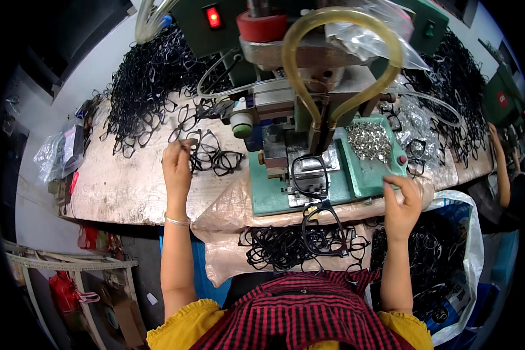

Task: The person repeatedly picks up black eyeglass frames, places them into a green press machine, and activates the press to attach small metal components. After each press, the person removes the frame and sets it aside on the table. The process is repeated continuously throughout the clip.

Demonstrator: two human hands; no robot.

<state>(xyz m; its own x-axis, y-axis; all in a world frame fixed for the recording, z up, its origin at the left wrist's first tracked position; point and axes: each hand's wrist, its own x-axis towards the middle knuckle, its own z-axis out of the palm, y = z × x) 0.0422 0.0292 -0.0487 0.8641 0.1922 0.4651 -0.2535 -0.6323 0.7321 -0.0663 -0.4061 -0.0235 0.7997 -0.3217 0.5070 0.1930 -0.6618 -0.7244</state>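
On the left of the table, my left hand (178, 166) has its fingers bent together at the edge of a small group of black eyeglass frames (219, 160); they seem to pinch one frame. My right hand (403, 204) is raised by the front right corner of a green tray (364, 188), thumb and forefinger together; anything between them is too small to make out. Small metal parts (368, 140) are heaped in that tray. Between my hands, a black eyeglass frame (324, 254) sits at the green press machine (274, 204), one lens ring over the metal fixture, the other hanging over the front edge.
Large piles of black frames rise at back left (149, 81) and back right (458, 87). More frames (283, 245) lie on brown sheeting before my lap. A yellowish hose (344, 14) loops over the press. A white-lined sack (472, 251) stands right; another person's arm (500, 166) shows beyond.
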